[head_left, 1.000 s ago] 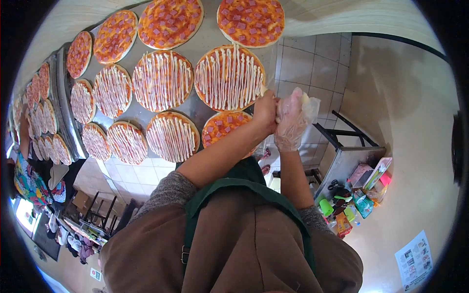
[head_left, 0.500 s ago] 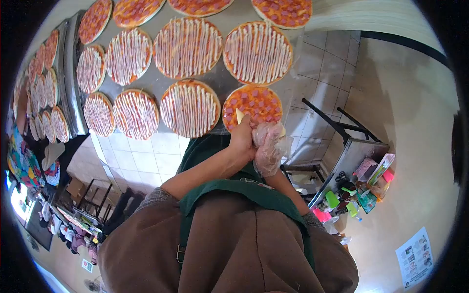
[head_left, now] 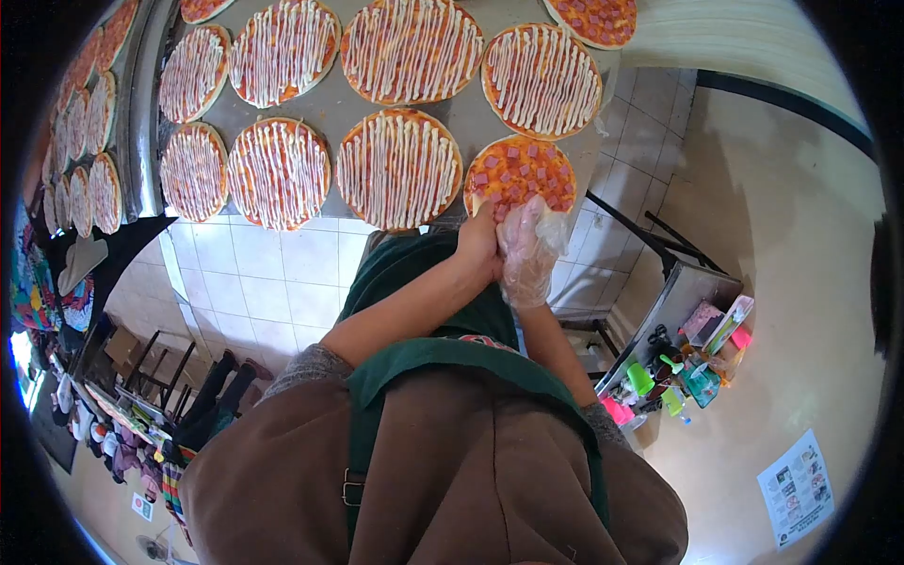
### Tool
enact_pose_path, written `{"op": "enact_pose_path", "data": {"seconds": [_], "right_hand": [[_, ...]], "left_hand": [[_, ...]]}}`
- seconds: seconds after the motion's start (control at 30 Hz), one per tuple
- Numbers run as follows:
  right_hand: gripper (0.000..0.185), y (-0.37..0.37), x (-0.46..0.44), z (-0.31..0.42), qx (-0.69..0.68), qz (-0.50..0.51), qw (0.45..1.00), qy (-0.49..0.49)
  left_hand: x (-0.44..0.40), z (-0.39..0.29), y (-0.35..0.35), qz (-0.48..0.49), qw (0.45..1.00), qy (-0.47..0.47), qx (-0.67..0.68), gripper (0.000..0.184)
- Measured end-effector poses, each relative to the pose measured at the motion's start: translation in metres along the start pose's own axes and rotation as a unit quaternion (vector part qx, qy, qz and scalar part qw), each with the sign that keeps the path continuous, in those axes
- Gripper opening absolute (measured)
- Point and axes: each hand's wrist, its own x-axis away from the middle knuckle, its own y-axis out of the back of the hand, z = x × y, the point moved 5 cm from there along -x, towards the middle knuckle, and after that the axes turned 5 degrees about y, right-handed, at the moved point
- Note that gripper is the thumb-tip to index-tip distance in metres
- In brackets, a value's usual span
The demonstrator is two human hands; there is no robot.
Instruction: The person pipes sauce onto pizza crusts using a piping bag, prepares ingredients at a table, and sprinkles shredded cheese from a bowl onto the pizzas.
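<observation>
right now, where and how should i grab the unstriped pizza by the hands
Probably take the unstriped pizza by its right rim, coming palm-up from the right and sliding underneath: it is a thin disc lying flat on the metal surface. Striped pizzas sit close on its left and far sides, and the left hand and gloved right hand cover part of its near edge.

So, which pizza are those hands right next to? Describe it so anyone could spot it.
Start at the big metal surface across the top of the view. Its row of pizzas nearest the green apron ends, on the right, in the pizza just beyond the bare left hand and plastic-covered right hand. It shows pink cubes plainly, without the white stripes on its closest neighbours.
</observation>
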Motion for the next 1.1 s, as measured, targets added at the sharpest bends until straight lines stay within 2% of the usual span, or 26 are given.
{"op": "enact_pose_path", "data": {"seconds": [0.03, 0.13, 0.17, 0.23, 0.27, 0.37, 0.43, 0.47, 0.5, 0.53, 0.6, 0.63, 0.73, 0.8, 0.87, 0.93, 0.97, 1.0, 1.03, 1.07, 1.1], "right_hand": [[0.023, 0.001, -0.013, 0.03, 0.012, -0.013, 1.0, 0.016], [0.032, -0.003, -0.027, 0.05, 0.101, -0.082, 0.982, 0.135], [0.031, -0.001, -0.025, 0.037, 0.148, -0.061, 0.967, 0.2], [0.028, -0.004, -0.011, 0.006, 0.188, -0.016, 0.961, 0.203], [0.029, -0.003, 0.003, -0.012, 0.18, 0.007, 0.973, 0.142], [0.036, -0.004, 0.004, -0.029, 0.206, 0.053, 0.975, 0.067], [0.042, 0.004, -0.008, 0.038, 0.284, 0.018, 0.937, 0.203], [0.042, 0.005, -0.014, 0.036, 0.258, 0.022, 0.945, 0.202], [0.043, 0.005, -0.025, 0.032, 0.231, 0.026, 0.952, 0.2], [0.043, 0.005, -0.031, 0.029, 0.205, 0.031, 0.958, 0.197], [0.05, 0.008, -0.02, 0.026, 0.303, -0.036, 0.916, 0.26], [0.046, 0.009, -0.003, 0.023, 0.26, -0.03, 0.945, 0.196], [0.025, 0.011, 0.0, 0.024, 0.154, -0.037, 0.981, 0.109], [0.035, 0.015, -0.022, 0.061, 0.333, -0.047, 0.886, 0.319], [0.039, 0.018, -0.037, 0.034, 0.199, -0.001, 0.971, 0.134], [0.04, 0.016, -0.019, 0.034, 0.338, -0.039, 0.893, 0.296], [0.039, 0.017, -0.009, 0.015, 0.267, -0.011, 0.947, 0.18], [0.038, 0.017, 0.002, 0.002, 0.198, -0.003, 0.978, 0.058], [0.038, 0.016, 0.006, -0.008, 0.125, -0.016, 0.992, -0.02], [0.036, 0.02, 0.008, 0.003, 0.252, 0.008, 0.962, 0.101], [0.035, 0.023, 0.006, 0.035, 0.376, -0.002, 0.9, 0.221]], "left_hand": [[0.007, -0.006, -0.015, -0.01, 1.0, -0.008, -0.008, 0.038], [0.022, -0.019, -0.049, -0.047, 0.998, -0.026, -0.039, 0.038], [0.024, -0.021, -0.052, -0.06, 0.996, -0.031, -0.051, 0.037], [0.014, -0.01, -0.023, -0.039, 0.997, -0.042, -0.045, 0.037], [0.012, -0.005, -0.013, -0.027, 0.998, -0.047, -0.043, 0.037], [0.024, 0.004, -0.007, 0.011, 0.999, -0.049, -0.01, 0.036], [0.029, -0.008, -0.032, -0.038, 0.994, -0.071, -0.074, 0.039], [0.024, -0.018, -0.047, -0.058, 0.989, -0.085, -0.105, 0.04], [-0.002, -0.018, -0.042, -0.011, 0.993, -0.076, -0.087, 0.04], [-0.004, -0.015, -0.032, -0.023, 0.993, -0.083, -0.082, 0.039], [0.0, -0.003, -0.014, -0.044, 0.992, -0.099, -0.072, 0.036], [0.013, 0.006, -0.004, -0.044, 0.994, -0.083, -0.06, 0.037], [0.027, 0.011, -0.015, -0.04, 0.993, -0.088, -0.064, 0.036], [0.012, -0.004, -0.038, -0.039, 0.99, -0.094, -0.095, 0.037], [0.003, -0.012, -0.059, -0.014, 0.991, -0.09, -0.094, 0.037], [0.011, 0.001, -0.039, -0.023, 0.993, -0.081, -0.077, 0.035], [0.021, 0.013, -0.025, -0.045, 0.994, -0.077, -0.067, 0.034], [0.028, 0.021, -0.014, -0.066, 0.994, -0.071, -0.057, 0.034], [0.029, 0.028, -0.012, -0.02, 0.999, -0.026, -0.013, 0.033], [0.022, 0.026, -0.012, -0.015, 0.997, -0.046, -0.052, 0.035], [0.02, 0.02, -0.023, -0.011, 0.994, -0.065, -0.091, 0.037]]}}
